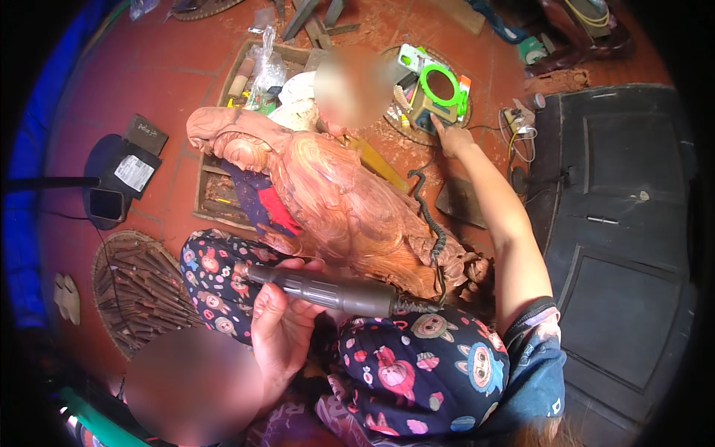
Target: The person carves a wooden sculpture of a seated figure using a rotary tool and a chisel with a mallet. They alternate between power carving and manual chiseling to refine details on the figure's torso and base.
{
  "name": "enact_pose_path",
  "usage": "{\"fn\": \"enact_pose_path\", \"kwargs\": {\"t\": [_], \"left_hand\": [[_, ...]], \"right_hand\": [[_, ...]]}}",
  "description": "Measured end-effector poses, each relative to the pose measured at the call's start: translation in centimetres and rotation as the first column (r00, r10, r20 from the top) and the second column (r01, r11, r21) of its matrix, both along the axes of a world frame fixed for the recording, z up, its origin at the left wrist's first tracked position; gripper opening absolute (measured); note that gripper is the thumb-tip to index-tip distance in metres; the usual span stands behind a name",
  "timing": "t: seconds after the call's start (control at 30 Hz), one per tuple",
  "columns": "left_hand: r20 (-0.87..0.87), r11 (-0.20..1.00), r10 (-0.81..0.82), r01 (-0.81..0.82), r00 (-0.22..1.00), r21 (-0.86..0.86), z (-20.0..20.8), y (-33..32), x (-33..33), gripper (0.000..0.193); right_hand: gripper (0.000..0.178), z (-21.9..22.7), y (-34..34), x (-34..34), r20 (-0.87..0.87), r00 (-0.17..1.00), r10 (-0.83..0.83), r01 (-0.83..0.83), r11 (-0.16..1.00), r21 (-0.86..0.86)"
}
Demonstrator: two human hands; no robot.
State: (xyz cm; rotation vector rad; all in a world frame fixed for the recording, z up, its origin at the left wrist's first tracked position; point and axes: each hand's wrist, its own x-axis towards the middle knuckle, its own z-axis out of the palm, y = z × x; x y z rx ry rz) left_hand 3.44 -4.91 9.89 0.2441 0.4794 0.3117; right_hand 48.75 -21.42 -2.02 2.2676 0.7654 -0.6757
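My left hand is wrapped round a dark rotary carving handpiece, held sideways above my lap with its tip to the left. A coiled black cable runs from the handpiece's right end up over the carving. The reddish wooden figure carving lies slanted in front of me, its head to the left and its base by my knees. My right arm stretches far forward. At its end my right hand points its index finger onto a small tan and dark control box, holding nothing.
Past the carving, a round woven tray bears a green-rimmed round object. A wooden crate stands behind the carving. At left, a basket holds many slender carving tools. Dark wooden panels lie at right. A power strip sits nearby.
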Motion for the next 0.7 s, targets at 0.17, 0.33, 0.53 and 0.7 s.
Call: {"fn": "enact_pose_path", "kwargs": {"t": [0.17, 0.33, 0.53, 0.7], "left_hand": [[-0.027, 0.992, 0.02, -0.016, 0.999, 0.128, 0.8, 0.7, 0.1, 0.052], [0.02, 0.998, -0.056, 0.056, 0.998, 0.002, 0.7, -0.1, 0.8, 0.046], [0.122, 0.979, -0.177, 0.187, 0.977, -0.078, 0.3, -2.6, 3.1, 0.039], [0.119, 0.964, -0.147, 0.169, 0.982, -0.205, 0.8, -3.5, 4.0, 0.034]], "right_hand": [[0.095, -4.9, -5.4, 2.9, 0.091, 0.988, 0.125, -0.126, 0.992, 0.003], [0.094, -1.7, -1.4, -0.8, -0.01, 0.995, 0.097, -0.095, 0.984, 0.149], [0.099, -0.6, -0.8, 1.0, 0.032, 0.985, 0.167, -0.169, 0.983, 0.074], [0.098, -1.7, -3.6, 3.1, 0.065, 0.982, 0.178, -0.18, 0.983, 0.022]]}}
